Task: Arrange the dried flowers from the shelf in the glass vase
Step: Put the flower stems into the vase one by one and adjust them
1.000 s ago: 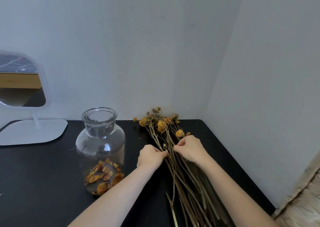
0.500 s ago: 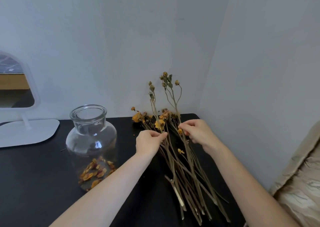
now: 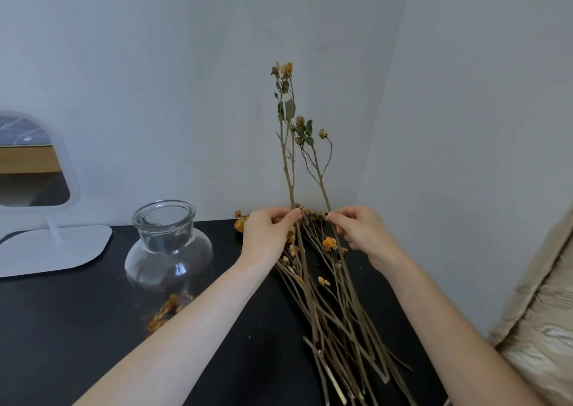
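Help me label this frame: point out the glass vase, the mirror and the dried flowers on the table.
glass vase (image 3: 169, 250): head view, on its rounded clear wall.
mirror (image 3: 52, 247): head view, on its white base.
dried flowers (image 3: 341, 328): head view, on the heap of stems.

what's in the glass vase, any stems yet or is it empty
No stems, not empty: the glass vase holds only loose orange petals at its bottom; its open mouth has nothing through it.
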